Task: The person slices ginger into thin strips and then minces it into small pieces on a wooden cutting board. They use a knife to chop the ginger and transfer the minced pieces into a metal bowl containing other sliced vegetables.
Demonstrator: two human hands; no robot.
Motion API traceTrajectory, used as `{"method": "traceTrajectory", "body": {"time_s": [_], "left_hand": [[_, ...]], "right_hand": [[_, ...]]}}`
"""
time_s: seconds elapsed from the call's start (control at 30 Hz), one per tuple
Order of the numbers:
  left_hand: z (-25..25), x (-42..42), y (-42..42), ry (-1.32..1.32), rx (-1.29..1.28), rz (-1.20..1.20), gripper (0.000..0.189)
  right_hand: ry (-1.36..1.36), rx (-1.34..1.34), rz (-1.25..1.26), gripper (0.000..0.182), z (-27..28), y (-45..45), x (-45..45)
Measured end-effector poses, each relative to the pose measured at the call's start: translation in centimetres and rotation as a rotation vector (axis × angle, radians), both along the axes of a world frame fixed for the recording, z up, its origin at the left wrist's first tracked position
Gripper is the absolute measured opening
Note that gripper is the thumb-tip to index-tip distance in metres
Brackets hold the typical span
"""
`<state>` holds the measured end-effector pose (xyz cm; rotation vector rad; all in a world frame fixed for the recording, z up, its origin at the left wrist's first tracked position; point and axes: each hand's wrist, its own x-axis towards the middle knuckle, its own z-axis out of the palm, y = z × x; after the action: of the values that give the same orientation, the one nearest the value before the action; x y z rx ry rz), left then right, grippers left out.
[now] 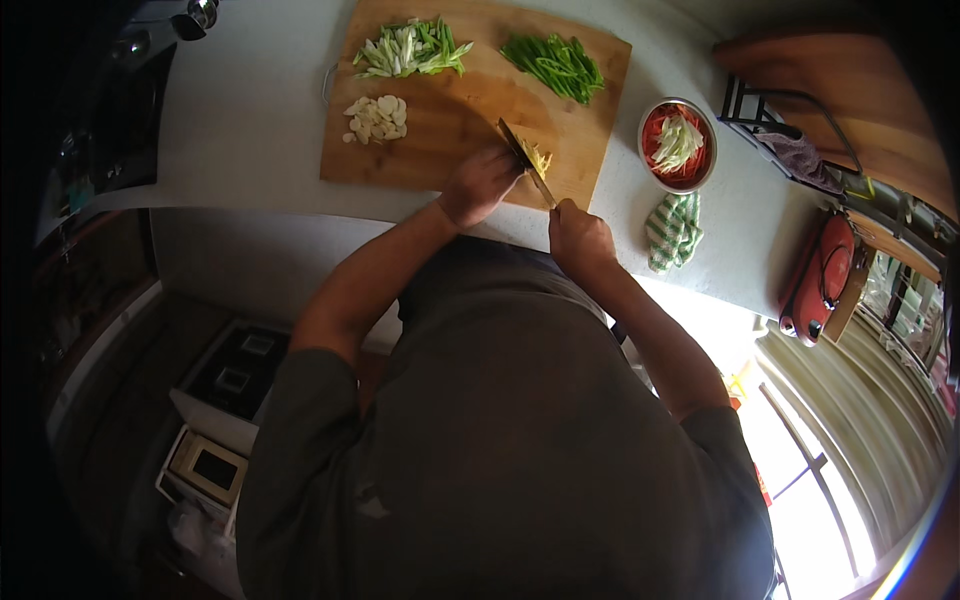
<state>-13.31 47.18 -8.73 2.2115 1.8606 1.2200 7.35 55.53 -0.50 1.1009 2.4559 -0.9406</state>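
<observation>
In my right hand is the handle of a kitchen knife, its blade slanting up and left over a wooden cutting board. My left hand lies beside the blade at the board's near edge; what its fingers press on is hidden. Thin yellow shreds, perhaps ginger, lie just right of the blade. Sliced garlic forms a pile at the board's left. Cut scallion pieces lie at the far left of the board, and green strips at the far right.
A metal bowl with red shreds and pale slices stands right of the board, by a green-striped cloth. Farther right are a black wire rack with a dark cloth and a red appliance. A black stove is at far left.
</observation>
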Motion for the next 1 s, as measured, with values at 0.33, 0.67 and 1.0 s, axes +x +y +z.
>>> {"method": "traceTrajectory", "body": {"time_s": [0.33, 0.67, 1.0], "left_hand": [[-0.3, 0.3, -0.2, -0.024, 0.019, 0.02, 0.027], [-0.2, 0.3, -0.7, -0.03, -0.06, 0.009, 0.026], [-1.0, 0.3, -0.8, 0.003, -0.01, 0.022, 0.026]], "right_hand": [[-0.063, 0.001, 0.041, 0.022, 0.7, -0.3, 0.0], [0.079, 0.004, -0.061, 0.023, -0.6, 0.0, -0.1], [-0.011, 0.031, -0.01, 0.025, -1.6, -1.4, 0.3]]}}
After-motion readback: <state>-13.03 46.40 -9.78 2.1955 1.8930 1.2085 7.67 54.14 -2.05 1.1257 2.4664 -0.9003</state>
